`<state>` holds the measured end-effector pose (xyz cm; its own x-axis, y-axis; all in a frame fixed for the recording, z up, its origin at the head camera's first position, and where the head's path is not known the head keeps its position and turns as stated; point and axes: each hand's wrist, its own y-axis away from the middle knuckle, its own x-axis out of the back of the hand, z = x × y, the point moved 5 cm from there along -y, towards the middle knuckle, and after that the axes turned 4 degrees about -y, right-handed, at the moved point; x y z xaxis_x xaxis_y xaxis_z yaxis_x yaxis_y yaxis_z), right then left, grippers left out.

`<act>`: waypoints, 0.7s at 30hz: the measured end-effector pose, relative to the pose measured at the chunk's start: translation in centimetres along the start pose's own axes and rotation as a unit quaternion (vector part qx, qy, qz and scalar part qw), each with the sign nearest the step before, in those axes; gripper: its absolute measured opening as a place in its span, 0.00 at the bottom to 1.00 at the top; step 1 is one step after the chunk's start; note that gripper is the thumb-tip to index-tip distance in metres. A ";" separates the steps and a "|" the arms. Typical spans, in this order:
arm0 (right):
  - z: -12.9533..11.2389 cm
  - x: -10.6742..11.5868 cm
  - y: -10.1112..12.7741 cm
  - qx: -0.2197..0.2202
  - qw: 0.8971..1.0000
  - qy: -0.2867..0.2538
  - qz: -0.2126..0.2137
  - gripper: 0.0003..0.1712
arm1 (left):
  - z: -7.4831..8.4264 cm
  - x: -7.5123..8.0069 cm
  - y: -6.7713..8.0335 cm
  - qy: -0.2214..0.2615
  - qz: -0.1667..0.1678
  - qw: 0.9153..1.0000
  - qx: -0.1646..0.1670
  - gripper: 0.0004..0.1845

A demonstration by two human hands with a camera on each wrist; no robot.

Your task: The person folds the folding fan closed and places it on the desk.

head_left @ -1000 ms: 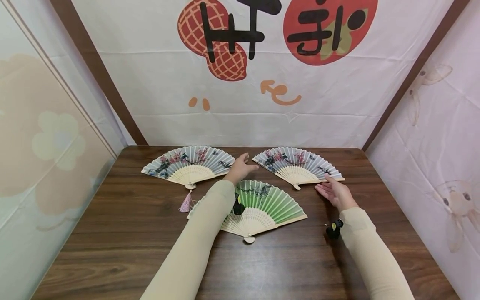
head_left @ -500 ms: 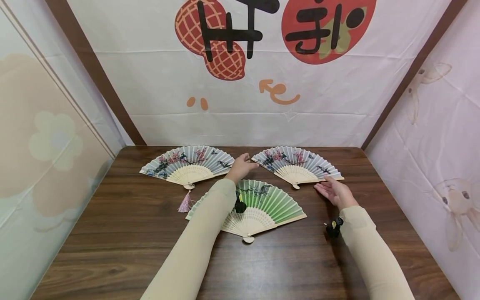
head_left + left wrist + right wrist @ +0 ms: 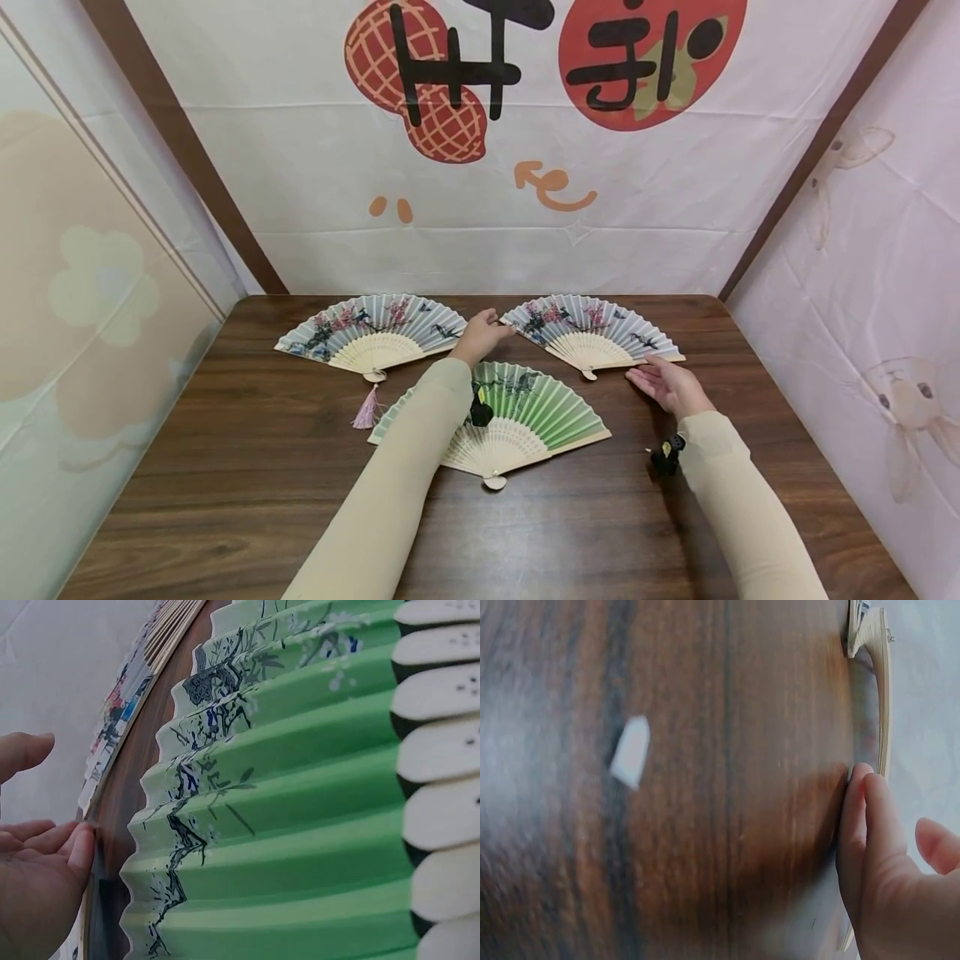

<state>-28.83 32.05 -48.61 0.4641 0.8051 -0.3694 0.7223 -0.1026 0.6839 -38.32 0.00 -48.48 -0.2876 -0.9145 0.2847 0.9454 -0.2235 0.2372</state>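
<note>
table: a dark wooden table (image 3: 225,467) carries three open folding fans; its bare front part lies nearest the person.
sleeves: both forearms in beige sleeves reach forward from the near edge, each with a small black camera at the wrist.
green fan: the green fan (image 3: 540,408) lies flat in the middle, nearest of the three, its pale ribs and pivot pointing toward the person; the left forearm crosses over its left side.
right hand: the right hand (image 3: 670,385) rests with relaxed, nearly straight fingers on the wood, fingertips touching the right end rib of the right blue fan; it grips nothing. the right wrist view shows the fingers (image 3: 862,825) lying against that wooden rib.
left hand: the left hand (image 3: 480,333) sits between the two blue fans, fingers loosely extended to the left end of the right blue fan; it touches the edge without closing round it.
right blue fan: the right blue fan (image 3: 592,329) is spread flat at the far right, between the two hands.
left blue fan: the left blue fan (image 3: 375,329) is spread flat at the far left, a pink tassel (image 3: 367,410) trailing from its pivot.
backdrop: a white cloth backdrop (image 3: 480,233) with peanut prints hangs behind the table.
</note>
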 end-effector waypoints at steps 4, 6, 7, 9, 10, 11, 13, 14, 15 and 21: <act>0.0 0.1 -0.2 0.001 1.000 -0.002 -0.001 0.08 | 0.0 -0.1 -0.3 -0.009 -0.004 1.000 0.002 0.40; 0.0 0.2 -0.3 0.001 1.000 -0.002 -0.005 0.08 | 0.0 -0.1 -0.3 -0.011 -0.005 1.000 0.005 0.40; 0.0 0.2 -0.3 -0.001 1.000 -0.003 -0.008 0.08 | 0.0 0.0 -0.4 -0.012 -0.004 1.000 0.007 0.40; 0.0 0.2 -0.5 -0.005 1.000 -0.004 -0.013 0.07 | -0.1 0.0 -0.4 -0.011 -0.002 1.000 0.014 0.40; 0.0 0.2 -0.6 -0.008 1.000 -0.005 -0.014 0.07 | -0.1 0.0 -0.4 -0.011 -0.003 1.000 0.017 0.40; 0.1 0.2 -0.7 -0.010 1.000 -0.006 -0.016 0.07 | -0.1 0.0 -0.4 -0.012 -0.003 1.000 0.018 0.40; 0.1 0.2 -0.8 -0.015 1.000 -0.011 -0.017 0.06 | 0.0 -0.1 -0.5 -0.018 -0.005 1.000 0.020 0.40; 0.0 0.3 -0.9 -0.016 1.000 -0.014 -0.017 0.06 | 0.0 -0.1 -0.5 -0.019 -0.006 1.000 0.019 0.39; 0.0 0.3 -1.0 -0.017 1.000 -0.014 -0.016 0.06 | 0.1 -0.1 -0.6 -0.021 -0.007 1.000 0.018 0.39; -0.2 0.4 -1.2 -0.029 0.999 -0.032 -0.011 0.05 | 0.2 -0.2 -1.0 -0.020 -0.006 1.000 0.012 0.39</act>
<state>-29.60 32.59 -49.42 0.4826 0.7669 -0.4231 0.7027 -0.0506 0.7097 -39.24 0.42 -48.61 -0.3057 -0.8971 0.3191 0.9379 -0.2259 0.2634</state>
